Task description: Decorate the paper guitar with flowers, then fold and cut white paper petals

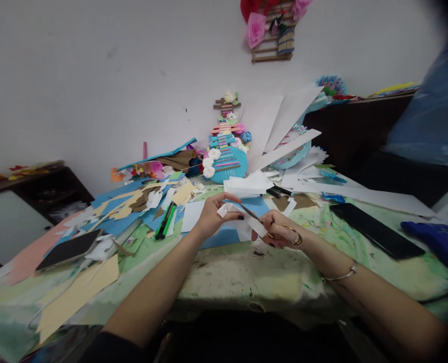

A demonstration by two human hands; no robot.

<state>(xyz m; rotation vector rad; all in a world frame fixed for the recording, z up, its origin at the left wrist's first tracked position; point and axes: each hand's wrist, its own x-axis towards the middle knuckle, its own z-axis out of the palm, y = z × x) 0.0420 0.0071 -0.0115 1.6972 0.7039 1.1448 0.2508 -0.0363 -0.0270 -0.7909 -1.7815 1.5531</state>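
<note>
My left hand (pixel 217 216) is closed in a pinch on a narrow strip of white paper (pixel 257 226). Gold-handled scissors (pixel 251 212) are in my right hand (pixel 279 227), whose fingers wrap round the loops. The dark blades reach left along the strip, toward my left fingertips; whether they bite into the paper I cannot tell. Both hands are above a sheet of blue paper (pixel 222 239) on the paint-stained green tablecloth (pixel 242 275).
Left lie paper scraps (pixel 121 206), a green utility knife (pixel 166 221) and a dark flat device (pixel 68 250). Right are a black phone (pixel 375 230), blue-handled scissors (pixel 333 197) and a blue glue gun (pixel 434 242). Behind stands a round blue craft piece (pixel 231 169) with paper flowers.
</note>
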